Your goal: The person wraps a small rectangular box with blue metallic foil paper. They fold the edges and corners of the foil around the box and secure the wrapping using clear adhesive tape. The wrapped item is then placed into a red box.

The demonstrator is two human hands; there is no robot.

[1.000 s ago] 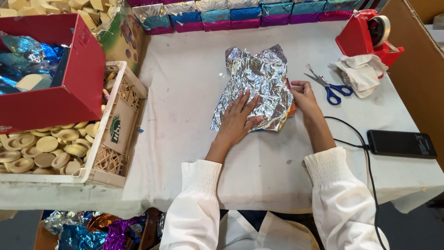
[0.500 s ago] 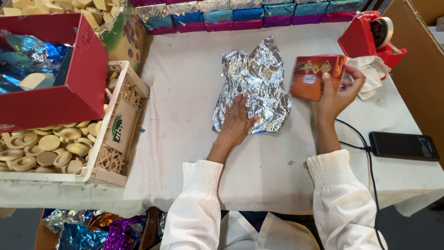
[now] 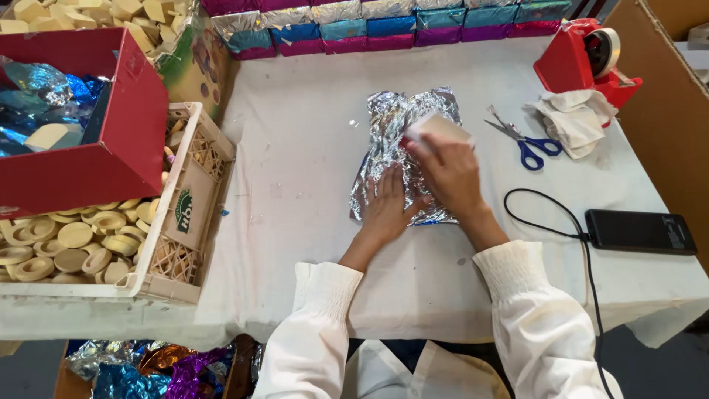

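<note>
The right hand (image 3: 452, 171) had its grip closed around a small box (image 3: 437, 130), pale side up, and held it low over the upper part of the foil (image 3: 402, 159). The left hand (image 3: 388, 209) lay flat with fingers spread, grasping nothing, and pinned the sheet's lower half to the counter (image 3: 295, 148). The foil was crumpled and open, with no edge folded over the box, so the wrapping looked barely begun. Scissors (image 3: 528, 144) and a red tape dispenser (image 3: 587, 63) waited to the right, untouched. A row of wrapped boxes (image 3: 384, 26) lined the far edge.
</note>
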